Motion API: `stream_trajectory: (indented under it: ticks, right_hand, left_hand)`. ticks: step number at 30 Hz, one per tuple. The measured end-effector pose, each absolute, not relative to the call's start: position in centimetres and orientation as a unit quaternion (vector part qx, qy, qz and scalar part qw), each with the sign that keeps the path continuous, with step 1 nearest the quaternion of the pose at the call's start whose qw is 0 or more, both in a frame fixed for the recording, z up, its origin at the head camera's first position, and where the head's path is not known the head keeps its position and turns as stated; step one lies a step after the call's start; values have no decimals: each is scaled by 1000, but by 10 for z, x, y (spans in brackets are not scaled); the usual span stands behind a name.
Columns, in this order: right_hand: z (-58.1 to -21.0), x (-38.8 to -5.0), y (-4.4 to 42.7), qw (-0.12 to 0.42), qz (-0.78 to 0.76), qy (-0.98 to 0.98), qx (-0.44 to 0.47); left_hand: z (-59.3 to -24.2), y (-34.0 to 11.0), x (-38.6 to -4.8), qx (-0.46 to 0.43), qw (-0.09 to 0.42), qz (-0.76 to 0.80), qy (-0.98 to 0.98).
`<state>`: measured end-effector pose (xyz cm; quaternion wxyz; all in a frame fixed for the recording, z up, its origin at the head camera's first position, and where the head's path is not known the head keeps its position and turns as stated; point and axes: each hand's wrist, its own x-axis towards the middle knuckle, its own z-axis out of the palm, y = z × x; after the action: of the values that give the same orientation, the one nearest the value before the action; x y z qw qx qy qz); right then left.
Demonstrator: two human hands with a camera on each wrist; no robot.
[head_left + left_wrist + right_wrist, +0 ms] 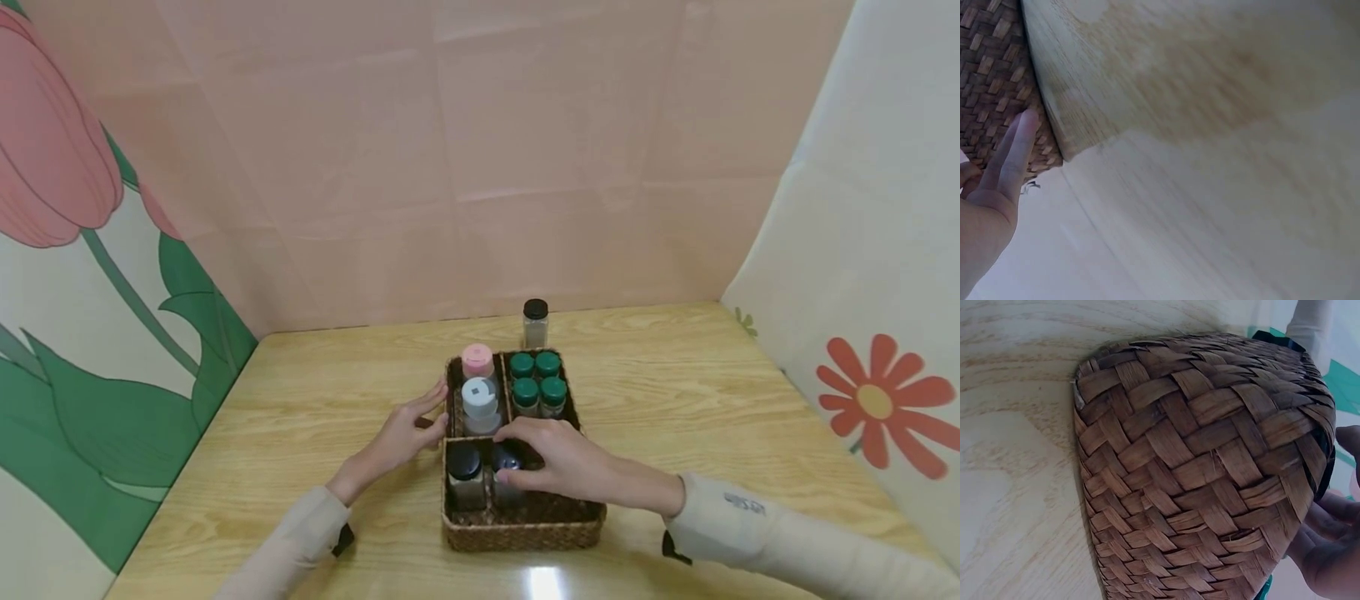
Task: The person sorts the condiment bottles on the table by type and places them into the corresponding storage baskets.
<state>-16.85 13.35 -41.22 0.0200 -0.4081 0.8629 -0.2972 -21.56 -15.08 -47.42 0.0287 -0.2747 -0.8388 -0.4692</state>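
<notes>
A woven basket [525, 536] with compartments stands on the table. My left hand [397, 433] rests against its left side; in the left wrist view the extended fingers [1019, 147] touch the weave. Over the front compartment, my right hand [558, 457] pinches a black-lidded jar [507, 492] between thumb and fingers. Just left of it, another black-lidded jar [467, 483] stands in that compartment. In the right wrist view the basket wall [1197, 462] hides most of the held jar, and the right hand [1335, 544] shows at the right edge.
The back left compartment holds a pink-capped bottle [477, 360] and a white-capped bottle [480, 398]. Several green-capped jars [553, 390] fill the back right one. Behind the basket a black-capped jar [536, 327] stands on the wooden table [675, 375]. Cloth [450, 167] hangs around the table.
</notes>
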Motion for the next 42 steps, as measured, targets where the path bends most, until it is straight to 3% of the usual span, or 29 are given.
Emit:
stream_trajectory:
  ticks: [10, 33, 42]
  right_hand:
    - [-409, -169, 132, 18, -289, 868, -403]
    - [-406, -182, 140, -51, -308, 850, -423]
    - [-403, -192, 143, -126, -303, 834, -443]
  left_hand:
    - [-444, -145, -198, -280, 12, -488, -827]
    - [-448, -146, -199, -286, 32, -480, -829]
    - [-447, -146, -199, -284, 17, -483, -828]
